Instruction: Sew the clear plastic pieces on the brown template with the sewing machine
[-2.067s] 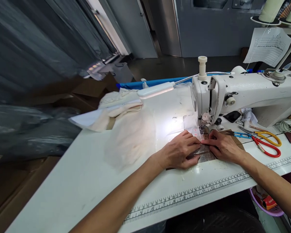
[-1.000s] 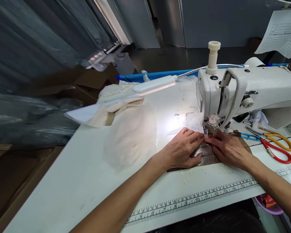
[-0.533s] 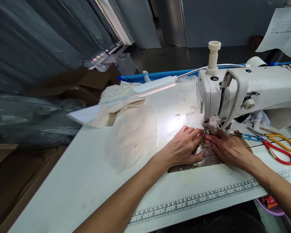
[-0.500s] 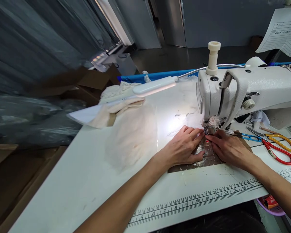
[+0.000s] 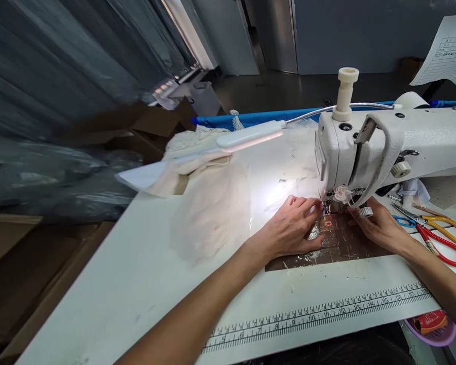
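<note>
A white sewing machine (image 5: 365, 147) is standing on the white table (image 5: 137, 284), and its head is leaning over the work. A shiny brown sheet (image 5: 345, 246) is lying flat in front of the machine's needle end, and a tiny red spot (image 5: 328, 223) is showing on it.

The left hand (image 5: 296, 228) is resting just left of the machine's metal foot (image 5: 330, 207). Its fingers are bending and pressing down, with the thumb sitting over the brown sheet. I cannot tell if they are pinching anything. The right hand (image 5: 380, 225) is sitting just right of the foot, behind the machine's small white knob (image 5: 366, 212). Its fingers are curling in, but the tips are hiding, so I cannot tell what they are holding.

A pink cloth flower (image 5: 342, 193) is hanging on the machine, above the foot. Scissors (image 5: 421, 220) with red and yellow loops are lying to the right of the needle end, near a blue tool (image 5: 403, 221). A white lamp (image 5: 251, 136) is shining left of the machine. Pale cloth (image 5: 213, 223) is lying farther left of it. A purple basket (image 5: 437, 343) is sitting lower than the machine, below the table's edge.
</note>
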`<state>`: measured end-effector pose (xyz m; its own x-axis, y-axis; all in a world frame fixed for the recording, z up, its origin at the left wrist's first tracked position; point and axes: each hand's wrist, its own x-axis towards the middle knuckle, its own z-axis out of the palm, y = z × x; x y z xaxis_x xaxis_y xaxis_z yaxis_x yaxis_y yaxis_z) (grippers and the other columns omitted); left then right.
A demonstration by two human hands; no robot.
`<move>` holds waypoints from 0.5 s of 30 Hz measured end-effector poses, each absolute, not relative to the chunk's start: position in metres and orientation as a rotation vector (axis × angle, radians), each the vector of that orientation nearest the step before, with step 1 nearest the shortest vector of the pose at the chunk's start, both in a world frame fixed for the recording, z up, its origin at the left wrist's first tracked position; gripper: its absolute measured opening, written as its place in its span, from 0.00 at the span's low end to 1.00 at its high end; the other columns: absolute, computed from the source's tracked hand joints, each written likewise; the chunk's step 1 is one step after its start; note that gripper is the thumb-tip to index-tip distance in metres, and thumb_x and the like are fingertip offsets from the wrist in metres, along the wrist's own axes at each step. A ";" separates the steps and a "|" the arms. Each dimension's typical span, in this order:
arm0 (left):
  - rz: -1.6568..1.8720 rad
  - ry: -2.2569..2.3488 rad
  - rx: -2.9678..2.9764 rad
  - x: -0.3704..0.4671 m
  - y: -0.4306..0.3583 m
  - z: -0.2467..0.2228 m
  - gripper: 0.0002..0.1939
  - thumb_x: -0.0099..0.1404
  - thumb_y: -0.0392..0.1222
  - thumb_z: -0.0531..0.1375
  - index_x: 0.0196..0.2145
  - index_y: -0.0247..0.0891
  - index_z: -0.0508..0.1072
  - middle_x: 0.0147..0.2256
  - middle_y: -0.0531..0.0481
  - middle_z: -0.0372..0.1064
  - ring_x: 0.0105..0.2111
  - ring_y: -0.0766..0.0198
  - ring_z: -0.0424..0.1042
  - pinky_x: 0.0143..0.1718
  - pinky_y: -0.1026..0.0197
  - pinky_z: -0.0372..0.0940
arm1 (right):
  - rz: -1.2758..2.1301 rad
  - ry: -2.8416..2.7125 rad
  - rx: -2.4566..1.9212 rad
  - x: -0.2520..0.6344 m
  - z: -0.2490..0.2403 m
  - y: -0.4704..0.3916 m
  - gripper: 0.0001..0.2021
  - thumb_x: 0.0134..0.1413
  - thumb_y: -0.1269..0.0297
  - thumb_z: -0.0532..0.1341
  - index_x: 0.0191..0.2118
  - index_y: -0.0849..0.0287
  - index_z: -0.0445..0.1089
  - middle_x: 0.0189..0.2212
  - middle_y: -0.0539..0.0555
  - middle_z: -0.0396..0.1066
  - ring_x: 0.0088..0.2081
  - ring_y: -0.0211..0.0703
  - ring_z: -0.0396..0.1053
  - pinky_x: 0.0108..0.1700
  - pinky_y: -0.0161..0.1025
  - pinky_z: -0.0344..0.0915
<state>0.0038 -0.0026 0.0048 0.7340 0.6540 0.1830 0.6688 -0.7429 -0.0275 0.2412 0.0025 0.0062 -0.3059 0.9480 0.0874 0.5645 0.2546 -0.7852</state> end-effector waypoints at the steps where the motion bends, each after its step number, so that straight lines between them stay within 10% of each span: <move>1: -0.248 -1.095 -2.845 0.003 -0.002 0.005 0.26 0.67 0.56 0.50 0.48 0.31 0.71 0.43 0.39 0.66 0.38 0.55 0.66 0.40 0.52 0.61 | 0.883 -1.975 -1.336 0.242 0.008 0.000 0.11 0.61 0.56 0.56 0.41 0.58 0.67 0.34 0.55 0.72 0.33 0.45 0.71 0.34 0.40 0.70; 15: -0.443 -1.620 -2.635 0.004 -0.001 -0.003 0.21 0.70 0.51 0.50 0.53 0.34 0.64 0.56 0.33 0.61 0.55 0.45 0.63 0.51 0.42 0.58 | 0.973 -2.415 -0.623 0.252 0.077 -0.078 0.09 0.62 0.56 0.57 0.38 0.48 0.75 0.37 0.54 0.74 0.40 0.45 0.74 0.40 0.38 0.73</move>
<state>0.0044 -0.0010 -0.0028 0.4224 0.8720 0.2475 0.8767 -0.4624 0.1327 0.2520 -0.0775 0.0775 -0.7914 0.5606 0.2439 0.2349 0.6472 -0.7252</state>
